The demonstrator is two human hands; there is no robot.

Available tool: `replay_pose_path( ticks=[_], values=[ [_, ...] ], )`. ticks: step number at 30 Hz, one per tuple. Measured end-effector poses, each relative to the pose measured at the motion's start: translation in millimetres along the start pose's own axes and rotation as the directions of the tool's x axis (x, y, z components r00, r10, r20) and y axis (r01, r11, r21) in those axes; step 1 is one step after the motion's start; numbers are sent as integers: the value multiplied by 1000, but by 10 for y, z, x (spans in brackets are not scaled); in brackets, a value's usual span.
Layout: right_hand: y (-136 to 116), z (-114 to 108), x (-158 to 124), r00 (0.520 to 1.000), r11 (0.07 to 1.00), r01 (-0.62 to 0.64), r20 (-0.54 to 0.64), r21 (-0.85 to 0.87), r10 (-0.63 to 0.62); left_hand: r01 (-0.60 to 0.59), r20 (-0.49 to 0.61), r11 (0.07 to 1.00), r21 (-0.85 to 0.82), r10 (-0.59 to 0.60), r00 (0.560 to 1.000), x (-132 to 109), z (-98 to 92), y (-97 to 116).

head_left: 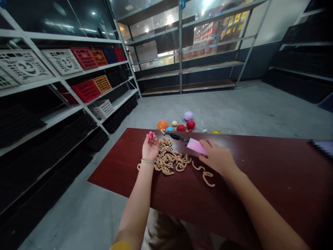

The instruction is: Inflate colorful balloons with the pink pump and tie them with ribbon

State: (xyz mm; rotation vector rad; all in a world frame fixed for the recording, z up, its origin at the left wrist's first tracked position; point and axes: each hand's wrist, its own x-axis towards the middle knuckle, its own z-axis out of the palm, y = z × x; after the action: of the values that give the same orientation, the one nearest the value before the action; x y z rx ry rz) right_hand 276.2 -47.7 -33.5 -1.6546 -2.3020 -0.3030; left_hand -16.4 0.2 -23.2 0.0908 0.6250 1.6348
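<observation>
My left hand (151,147) is turned palm up above the table's far left part, its fingers curled round a small bright pink balloon (150,136); it looks limp, and most of it is hidden. In my right hand (217,156) is a balloon pump (196,146) with a pink barrel and a black nozzle end. The nozzle points left, towards my left hand, and stays apart from the balloon. Between and below the hands lies a tangled heap of beige, curly, cord-like pieces (168,159). A few loose beige strands (206,175) lie nearer my right wrist.
The dark red table (234,205) reaches far to the right. Beyond its far edge are several round balloons, among them an orange one (162,125) and a purple one (188,116). A rack with crates (84,91) stands left; metal shelves (179,71) stand behind.
</observation>
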Motion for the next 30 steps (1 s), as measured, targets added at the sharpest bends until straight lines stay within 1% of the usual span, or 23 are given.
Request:
replay_pose_path(
  ticks=[2,5,8,11,16,23,30],
  values=[
    [-41,-10,-7,999,999,-10,-53,37,12,-13,7,1000,-27,14,1000,10,-6,-12],
    [-147,18,-26,989,991,94,-123,92,-82,-18,15,999,-34,18,1000,4,1,-32],
    [-250,61,-47,980,984,162,-127,79,-151,-16,-1,1000,4,16,1000,-5,10,-51],
    [-303,76,-56,980,985,164,-124,55,-156,-24,6,999,35,24,1000,-9,19,-75],
    [-305,64,-53,979,986,158,-136,54,-149,-32,37,997,73,29,999,-37,46,-114],
    [-293,87,-45,980,985,158,-130,67,-148,-81,30,989,125,78,997,-85,86,-132],
    [-299,80,-43,981,985,158,-126,67,-149,-120,21,979,166,119,993,-85,79,-146]
  ],
)
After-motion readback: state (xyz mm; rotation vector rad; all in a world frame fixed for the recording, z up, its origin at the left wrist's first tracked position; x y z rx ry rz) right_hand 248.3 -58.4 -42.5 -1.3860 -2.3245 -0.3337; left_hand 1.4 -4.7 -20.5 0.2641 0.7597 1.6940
